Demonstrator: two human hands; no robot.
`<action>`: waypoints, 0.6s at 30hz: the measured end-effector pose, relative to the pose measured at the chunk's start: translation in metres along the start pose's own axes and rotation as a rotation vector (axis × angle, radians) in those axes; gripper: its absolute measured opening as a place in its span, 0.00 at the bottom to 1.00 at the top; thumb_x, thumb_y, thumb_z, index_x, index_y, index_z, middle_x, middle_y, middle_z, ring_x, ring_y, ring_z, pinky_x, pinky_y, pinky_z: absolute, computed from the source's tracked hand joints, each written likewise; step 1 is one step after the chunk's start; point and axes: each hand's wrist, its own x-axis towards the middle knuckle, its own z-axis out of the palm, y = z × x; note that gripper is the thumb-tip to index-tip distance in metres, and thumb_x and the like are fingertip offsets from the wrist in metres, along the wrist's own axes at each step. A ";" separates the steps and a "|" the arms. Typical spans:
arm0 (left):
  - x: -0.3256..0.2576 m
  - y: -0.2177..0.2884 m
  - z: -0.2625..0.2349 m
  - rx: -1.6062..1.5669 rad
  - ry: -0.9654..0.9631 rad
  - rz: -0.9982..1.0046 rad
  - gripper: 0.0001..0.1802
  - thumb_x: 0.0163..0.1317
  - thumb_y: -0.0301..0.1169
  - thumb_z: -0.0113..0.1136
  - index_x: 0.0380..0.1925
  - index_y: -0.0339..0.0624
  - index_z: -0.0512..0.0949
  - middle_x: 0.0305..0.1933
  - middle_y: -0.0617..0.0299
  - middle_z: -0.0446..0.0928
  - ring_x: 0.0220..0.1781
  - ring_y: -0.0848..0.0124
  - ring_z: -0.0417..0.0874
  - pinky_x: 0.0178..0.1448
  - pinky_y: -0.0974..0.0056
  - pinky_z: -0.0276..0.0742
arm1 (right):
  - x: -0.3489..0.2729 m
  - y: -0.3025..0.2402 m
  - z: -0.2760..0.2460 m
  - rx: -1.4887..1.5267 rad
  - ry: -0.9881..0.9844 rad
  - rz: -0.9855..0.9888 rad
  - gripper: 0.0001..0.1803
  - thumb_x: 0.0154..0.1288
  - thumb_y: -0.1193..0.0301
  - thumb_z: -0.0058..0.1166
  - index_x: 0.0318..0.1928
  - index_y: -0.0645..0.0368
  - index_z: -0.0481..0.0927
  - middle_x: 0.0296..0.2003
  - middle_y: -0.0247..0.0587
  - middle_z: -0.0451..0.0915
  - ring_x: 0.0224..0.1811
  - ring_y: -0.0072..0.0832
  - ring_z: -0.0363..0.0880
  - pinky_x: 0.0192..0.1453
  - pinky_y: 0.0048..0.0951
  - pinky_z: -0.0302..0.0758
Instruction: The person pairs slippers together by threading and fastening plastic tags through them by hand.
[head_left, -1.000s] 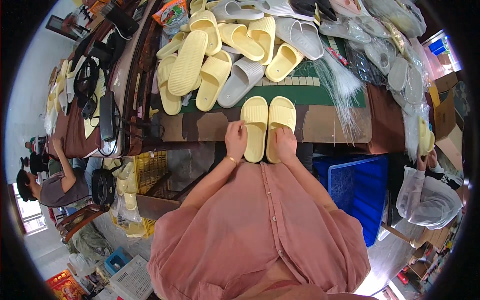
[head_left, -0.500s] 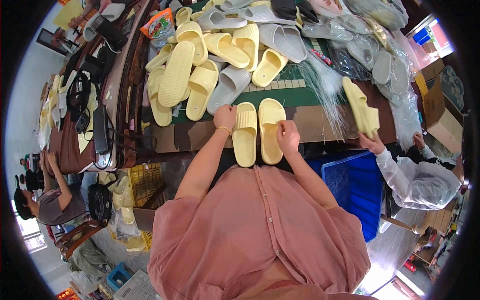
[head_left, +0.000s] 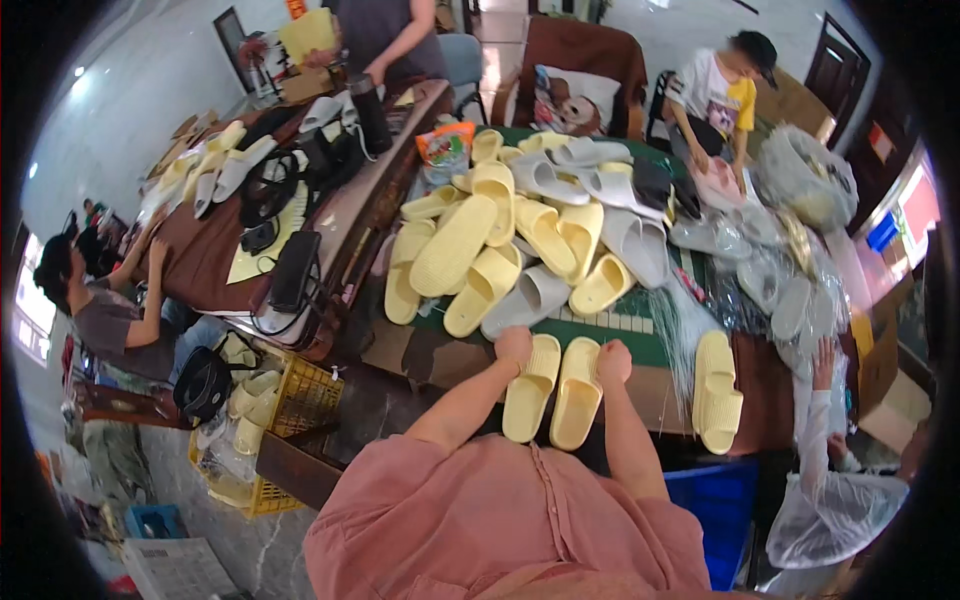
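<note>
Two pale yellow slide slippers lie side by side at the table's front edge, toes away from me. My left hand (head_left: pixel 514 346) is closed on the outer side of the left slipper (head_left: pixel 530 400), near its strap. On the other side my right hand (head_left: pixel 614 362), fingers curled, grips the right slipper (head_left: pixel 576 405) by its strap side. Just beyond them rises a loose heap of yellow slippers (head_left: pixel 455 245) and grey slippers (head_left: pixel 525 300).
Another yellow slipper pair (head_left: pixel 716 392) lies to the right, by white plastic strands (head_left: pixel 678 335). A co-worker's hand (head_left: pixel 824 362) reaches towards bagged grey slippers (head_left: pixel 795 305). A blue crate (head_left: pixel 712 510) stands below; a yellow basket (head_left: pixel 300 410) is at left. Other people are around.
My view has tilted up, showing more of the room. The yellow slippers in the co-worker's hand now lie on the table, and that hand has moved towards the bagged ones.
</note>
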 end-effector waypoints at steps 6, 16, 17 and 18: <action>-0.027 0.012 0.011 -0.194 0.192 0.218 0.06 0.55 0.32 0.54 0.24 0.45 0.78 0.30 0.54 0.76 0.37 0.54 0.77 0.41 0.53 0.74 | -0.011 -0.014 0.015 0.210 0.078 -0.372 0.08 0.60 0.67 0.50 0.30 0.58 0.76 0.29 0.48 0.78 0.32 0.45 0.78 0.37 0.42 0.74; -0.024 0.040 -0.010 -0.552 0.056 0.249 0.07 0.59 0.30 0.55 0.33 0.39 0.76 0.30 0.51 0.79 0.32 0.56 0.80 0.37 0.59 0.75 | -0.030 -0.025 0.020 0.217 0.032 -0.460 0.05 0.59 0.69 0.52 0.33 0.57 0.77 0.29 0.45 0.78 0.32 0.44 0.77 0.35 0.41 0.72; -0.026 0.045 -0.008 -0.607 0.006 0.220 0.07 0.59 0.29 0.56 0.34 0.37 0.77 0.30 0.51 0.79 0.31 0.62 0.82 0.36 0.63 0.76 | -0.030 -0.020 0.021 0.206 0.034 -0.432 0.05 0.59 0.69 0.52 0.33 0.57 0.77 0.29 0.45 0.78 0.32 0.44 0.77 0.35 0.41 0.72; -0.026 0.042 -0.002 -0.612 -0.011 0.218 0.07 0.59 0.29 0.56 0.34 0.37 0.77 0.30 0.51 0.79 0.31 0.62 0.82 0.36 0.63 0.76 | -0.032 -0.022 0.020 0.287 0.058 -0.438 0.05 0.59 0.71 0.52 0.33 0.57 0.77 0.28 0.45 0.78 0.32 0.43 0.78 0.35 0.40 0.73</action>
